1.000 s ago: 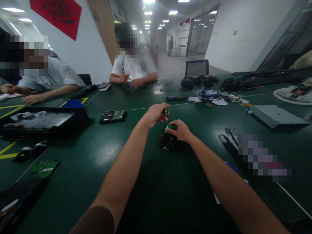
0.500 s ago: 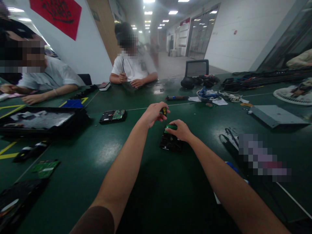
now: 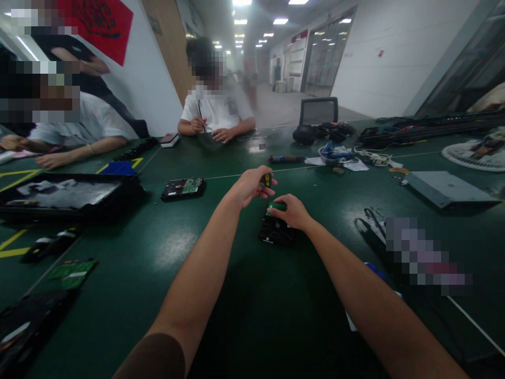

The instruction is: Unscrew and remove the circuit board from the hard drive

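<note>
My left hand [image 3: 254,184] is closed around a short black-and-yellow handle, which looks like a screwdriver's [image 3: 266,180]. It is above the far end of a hard drive [image 3: 276,231]; whether the tool's tip touches the drive I cannot tell. The drive lies on the green table, black with a green circuit board at its far end. My right hand [image 3: 292,210] grips the drive's far right side, thumb over the green board and fingers on the far edge. The fingers hide part of the board.
Another hard drive [image 3: 183,188] lies to the left, past it a black tray [image 3: 71,197]. Green circuit board [image 3: 73,273] and dark parts are at near left. On the right are a grey metal box [image 3: 452,189] and a bowl [image 3: 337,155]. Two people sit across the table.
The black-and-yellow handle has turned slightly in my left hand. My right hand and the hard drive stay put. A standing person in dark clothes has come into view at back left.
</note>
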A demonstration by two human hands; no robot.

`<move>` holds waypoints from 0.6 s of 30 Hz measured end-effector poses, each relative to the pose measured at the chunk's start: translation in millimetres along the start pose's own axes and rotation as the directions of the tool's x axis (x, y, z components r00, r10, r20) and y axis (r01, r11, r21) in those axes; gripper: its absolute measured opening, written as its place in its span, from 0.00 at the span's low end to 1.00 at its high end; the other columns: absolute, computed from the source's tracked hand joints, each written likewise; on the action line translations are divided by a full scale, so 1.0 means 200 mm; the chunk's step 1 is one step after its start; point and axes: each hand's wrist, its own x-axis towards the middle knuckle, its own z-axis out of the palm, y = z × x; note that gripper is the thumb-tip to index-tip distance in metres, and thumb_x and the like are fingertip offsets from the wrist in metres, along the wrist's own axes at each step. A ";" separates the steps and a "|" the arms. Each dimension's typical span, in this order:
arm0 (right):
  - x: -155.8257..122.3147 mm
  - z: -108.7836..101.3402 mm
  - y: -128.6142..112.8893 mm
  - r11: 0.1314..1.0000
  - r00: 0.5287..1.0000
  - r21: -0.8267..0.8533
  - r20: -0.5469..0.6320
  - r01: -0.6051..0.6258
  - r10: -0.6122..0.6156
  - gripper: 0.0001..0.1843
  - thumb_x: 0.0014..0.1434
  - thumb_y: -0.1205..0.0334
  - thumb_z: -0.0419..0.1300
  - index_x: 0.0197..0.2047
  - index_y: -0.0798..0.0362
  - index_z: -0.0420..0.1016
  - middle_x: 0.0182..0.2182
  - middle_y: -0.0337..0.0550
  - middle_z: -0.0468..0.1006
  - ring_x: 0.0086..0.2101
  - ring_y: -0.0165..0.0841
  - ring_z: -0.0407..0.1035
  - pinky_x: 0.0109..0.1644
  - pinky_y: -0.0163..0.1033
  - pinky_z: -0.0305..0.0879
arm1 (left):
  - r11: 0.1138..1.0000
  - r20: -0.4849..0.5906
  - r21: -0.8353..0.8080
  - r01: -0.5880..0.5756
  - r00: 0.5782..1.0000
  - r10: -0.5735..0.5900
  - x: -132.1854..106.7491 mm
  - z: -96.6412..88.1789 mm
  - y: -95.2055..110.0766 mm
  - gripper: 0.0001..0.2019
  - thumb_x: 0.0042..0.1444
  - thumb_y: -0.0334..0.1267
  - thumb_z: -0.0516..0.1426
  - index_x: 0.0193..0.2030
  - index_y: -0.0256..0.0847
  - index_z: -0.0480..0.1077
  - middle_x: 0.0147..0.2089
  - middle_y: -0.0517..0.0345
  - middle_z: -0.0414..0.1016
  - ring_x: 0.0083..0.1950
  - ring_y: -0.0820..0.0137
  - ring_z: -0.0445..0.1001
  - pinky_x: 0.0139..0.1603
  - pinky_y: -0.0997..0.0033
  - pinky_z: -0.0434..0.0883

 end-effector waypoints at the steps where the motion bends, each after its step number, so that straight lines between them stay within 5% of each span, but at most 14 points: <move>1: 0.00 0.00 0.00 1.000 1.000 -0.002 0.001 -0.003 0.003 0.25 0.58 0.37 0.66 0.49 0.47 0.81 0.47 0.46 0.80 0.47 0.41 0.73 0.51 0.45 0.67 | 1.000 -0.003 -0.012 0.013 1.000 -0.013 0.00 0.00 0.00 0.13 0.62 0.46 0.56 0.42 0.38 0.71 0.44 0.45 0.81 0.28 0.70 0.77 0.26 0.71 0.68; 18: 0.00 0.00 0.00 1.000 1.000 -0.004 0.005 0.001 -0.001 0.25 0.58 0.37 0.66 0.49 0.47 0.81 0.48 0.47 0.79 0.47 0.42 0.73 0.50 0.46 0.68 | 0.999 -0.031 -0.017 0.029 0.999 -0.029 -0.01 0.00 0.01 0.13 0.61 0.46 0.54 0.39 0.38 0.72 0.43 0.45 0.80 0.29 0.69 0.77 0.27 0.71 0.67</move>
